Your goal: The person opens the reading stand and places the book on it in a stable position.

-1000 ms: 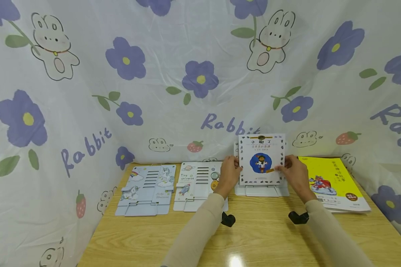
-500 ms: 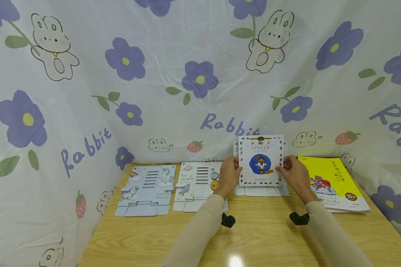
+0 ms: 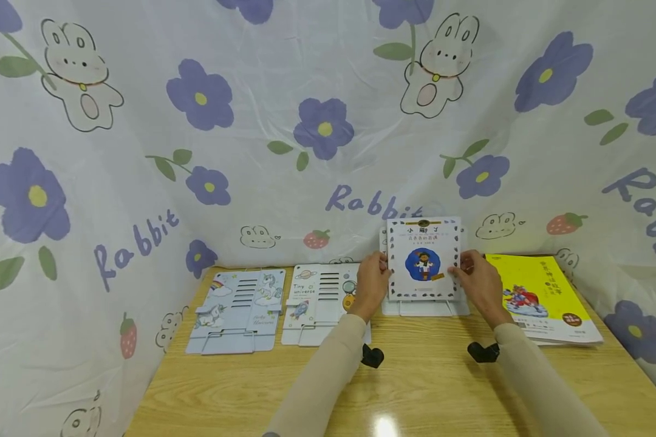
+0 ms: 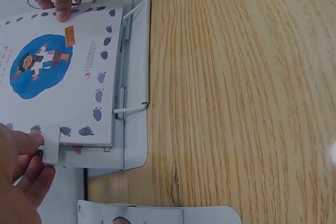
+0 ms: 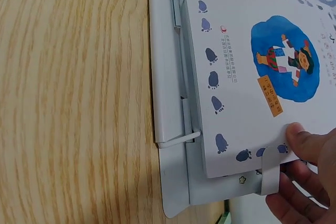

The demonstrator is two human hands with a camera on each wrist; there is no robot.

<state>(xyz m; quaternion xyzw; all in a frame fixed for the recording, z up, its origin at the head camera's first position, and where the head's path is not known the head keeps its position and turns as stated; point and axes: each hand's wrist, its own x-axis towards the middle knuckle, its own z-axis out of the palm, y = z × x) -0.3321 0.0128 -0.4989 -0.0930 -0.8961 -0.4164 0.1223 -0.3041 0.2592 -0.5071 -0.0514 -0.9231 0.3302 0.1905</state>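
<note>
A white picture book (image 3: 422,287) with a blue picture and a footprint border leans on a white metal book stand (image 3: 426,308) at the table's back. My left hand (image 3: 372,284) grips the book's left edge; in the left wrist view, its thumb lies by a white side clip (image 4: 51,145) that folds over the cover. At the right edge is my right hand (image 3: 478,285), thumb on the cover and fingers behind, beside another clip (image 5: 271,170) in the right wrist view. The stand's wire supports (image 5: 178,139) sit below the book's lower edge. Most of the stand's back is hidden.
Two more book stands, one with unicorns (image 3: 237,309) and one marked "Tiny universe" (image 3: 311,303), stand to the left. A yellow-covered book (image 3: 541,291) lies on the right. Behind the wooden table (image 3: 415,376) hangs a rabbit-and-flower cloth (image 3: 262,200).
The book has shifted very slightly left against the stand, between the same two hands. The head view has also moved a little.
</note>
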